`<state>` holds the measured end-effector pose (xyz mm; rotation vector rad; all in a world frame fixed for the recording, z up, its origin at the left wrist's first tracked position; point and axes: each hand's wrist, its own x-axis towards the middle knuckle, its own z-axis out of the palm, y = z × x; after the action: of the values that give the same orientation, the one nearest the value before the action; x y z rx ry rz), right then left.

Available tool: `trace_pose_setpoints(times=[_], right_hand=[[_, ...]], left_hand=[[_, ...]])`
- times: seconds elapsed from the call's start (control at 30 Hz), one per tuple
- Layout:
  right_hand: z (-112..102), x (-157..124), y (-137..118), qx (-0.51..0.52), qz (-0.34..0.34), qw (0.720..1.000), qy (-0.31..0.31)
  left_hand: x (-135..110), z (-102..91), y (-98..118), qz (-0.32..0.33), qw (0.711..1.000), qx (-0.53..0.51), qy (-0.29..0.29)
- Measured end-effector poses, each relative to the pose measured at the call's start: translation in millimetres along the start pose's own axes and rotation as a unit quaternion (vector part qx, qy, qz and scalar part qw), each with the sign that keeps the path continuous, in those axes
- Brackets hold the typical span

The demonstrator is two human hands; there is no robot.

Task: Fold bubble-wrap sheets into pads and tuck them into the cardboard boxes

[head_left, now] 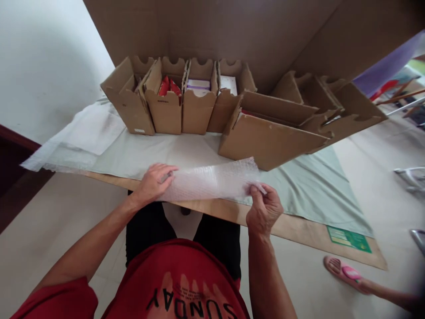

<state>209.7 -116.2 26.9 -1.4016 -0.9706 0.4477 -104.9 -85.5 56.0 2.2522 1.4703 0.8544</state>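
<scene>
A clear strip of bubble wrap [212,180] stretches between my hands over the table's near edge. My left hand [153,184] grips its left end, thumb below and fingers above. At the other end, my right hand [264,208] pinches a corner between thumb and curled fingers. Whether anything lies inside the wrap, I cannot tell. Just behind its right part stands a long cardboard box [272,139], set at an angle.
Upright cardboard bins [198,116] line the back, some holding red packets [169,87] and white boxes [228,84]. More bubble wrap [96,128] lies at the left on the pale green cloth [308,186]. Another person's foot in a pink sandal [345,272] is at lower right.
</scene>
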Motion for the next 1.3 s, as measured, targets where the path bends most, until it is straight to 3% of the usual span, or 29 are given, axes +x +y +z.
trace_pose_setpoints(times=[0.13, 0.27, 0.4, 0.5, 0.6, 0.67, 0.73, 0.8, 0.9, 1.03, 1.1, 1.17, 1.3], right_hand=[[-7, 10, 9, -0.075, -0.065, 0.993, -0.060], [-16, 12, 15, -0.086, -0.094, 0.987, -0.095], [-35, 15, 19, -0.070, -0.113, 0.972, -0.195], [-57, 20, 25, -0.101, -0.139, 0.940, -0.295], [-86, 31, 32, -0.192, -0.148, 0.900, -0.362], [-104, 40, 32, -0.261, -0.152, 0.881, -0.365], [-114, 47, 26, -0.298, -0.168, 0.880, -0.330], [-106, 48, 15, -0.302, -0.197, 0.890, -0.280], [-56, 34, 0, -0.292, -0.237, 0.890, -0.257], [29, 7, -6, -0.344, -0.246, 0.833, -0.356], [46, 1, 0, -0.391, -0.230, 0.802, -0.389], [37, 0, 12, -0.437, -0.212, 0.786, -0.382], [-23, 10, 34, -0.514, -0.170, 0.792, -0.281]], left_hand=[[29, -3.5, 7, 0.066, 0.987, 0.129, 0.070], [33, 6.6, 20, 0.115, 0.984, 0.138, 0.009], [29, 6.3, 35, 0.113, 0.989, 0.086, -0.048], [30, -2.2, 43, 0.045, 0.985, 0.058, -0.157], [29, -11.2, 46, 0.008, 0.936, 0.053, -0.348], [27, -14.7, 46, 0.009, 0.905, 0.043, -0.424], [25, -14.2, 45, -0.008, 0.917, 0.048, -0.396], [24, -7.1, 44, -0.019, 0.953, 0.081, -0.290], [21, 19.4, 51, 0.030, 0.978, 0.137, -0.155], [12, 67.0, 58, 0.114, 0.964, 0.178, -0.161], [4, 77.9, 46, 0.114, 0.955, 0.204, -0.183], [-5, 72.8, 23, 0.087, 0.952, 0.232, -0.182], [-25, 34.3, -29, -0.034, 0.953, 0.285, -0.097]])
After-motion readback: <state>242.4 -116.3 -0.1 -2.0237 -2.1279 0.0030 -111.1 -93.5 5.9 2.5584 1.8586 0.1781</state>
